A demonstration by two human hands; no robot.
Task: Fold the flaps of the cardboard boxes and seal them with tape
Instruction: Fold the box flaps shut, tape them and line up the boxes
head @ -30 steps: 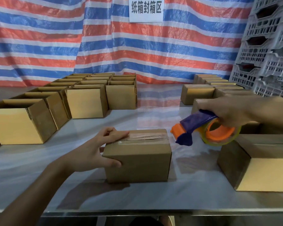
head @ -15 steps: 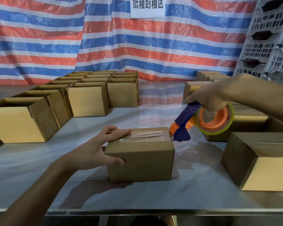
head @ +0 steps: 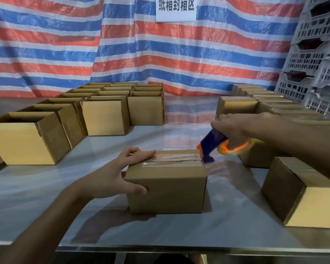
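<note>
Gripping taped box (head: 167,189) and tape dispenser (head: 216,142)

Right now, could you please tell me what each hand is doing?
Left hand: holding the box, fingers on its taped top, thumb on its front.
Right hand: closed around the tape dispenser, at the box's right end.
</note>
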